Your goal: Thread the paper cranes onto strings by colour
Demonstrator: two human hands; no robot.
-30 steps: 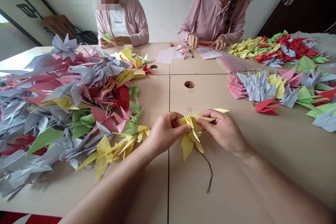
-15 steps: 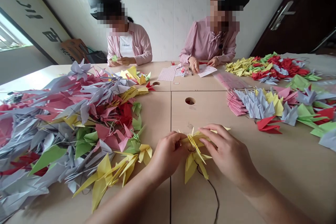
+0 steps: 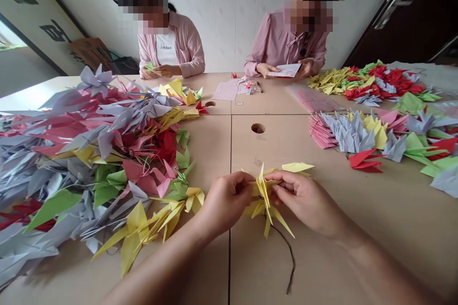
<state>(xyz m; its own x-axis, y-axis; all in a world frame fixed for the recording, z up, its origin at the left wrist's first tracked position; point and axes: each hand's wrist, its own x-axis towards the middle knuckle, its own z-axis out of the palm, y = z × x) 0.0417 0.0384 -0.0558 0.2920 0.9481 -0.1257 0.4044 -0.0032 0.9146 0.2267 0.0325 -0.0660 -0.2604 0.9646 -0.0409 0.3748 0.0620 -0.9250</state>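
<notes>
Between my two hands is a yellow paper crane [image 3: 262, 186], its wings pulled out to either side. My left hand [image 3: 227, 200] is closed on its left wing, and my right hand [image 3: 304, 200] pinches the right one. Just under it hangs or lies another folded yellow piece [image 3: 275, 214], partly covered. A dark string [image 3: 293, 259] trails from these over the table toward me. Beyond my right fingers lies one more yellow paper piece [image 3: 297, 167].
A large heap of coloured paper cranes [image 3: 107, 143] covers the left side. More folded cranes [image 3: 350, 133] and a yellow-red pile [image 3: 379, 83] lie at right. The table [image 3: 246, 267] has a round hole [image 3: 258, 128]. Two people [image 3: 175, 47] sit opposite, handling paper.
My right fingers have closed in on the crane's right wing, and the crane has turned more upright. Across the table, the right-hand person has lifted a white sheet off the table.
</notes>
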